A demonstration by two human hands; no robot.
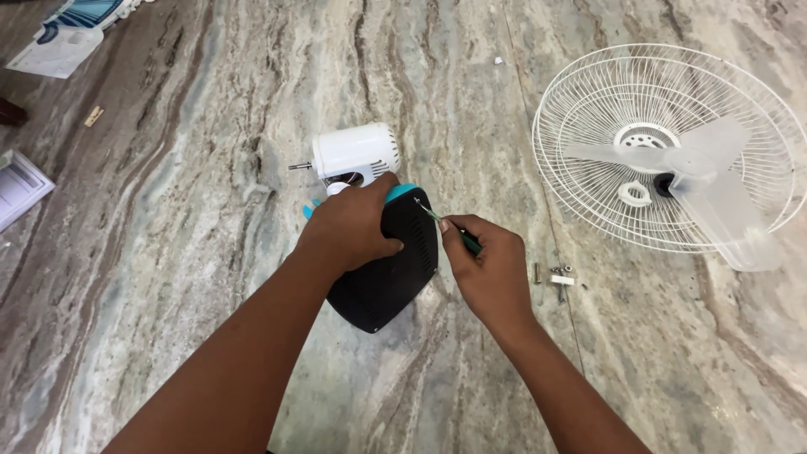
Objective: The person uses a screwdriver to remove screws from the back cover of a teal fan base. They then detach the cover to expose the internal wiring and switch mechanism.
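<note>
A black fan base [395, 273] with a teal edge lies on its side on the marble floor [210, 277]. My left hand [349, 227] rests on top of it, pressing it down. A white motor housing [356, 153] with a short metal shaft sticks out behind the base. My right hand [483, 265] grips a green-handled screwdriver [450, 227], whose tip touches the upper right edge of the black base.
A white wire fan guard [588, 101] lies at the right with translucent fan blades [714, 185] on it. A few loose screws and small parts [556, 276] sit beside my right hand. Papers and a box [63, 42] lie at the far left.
</note>
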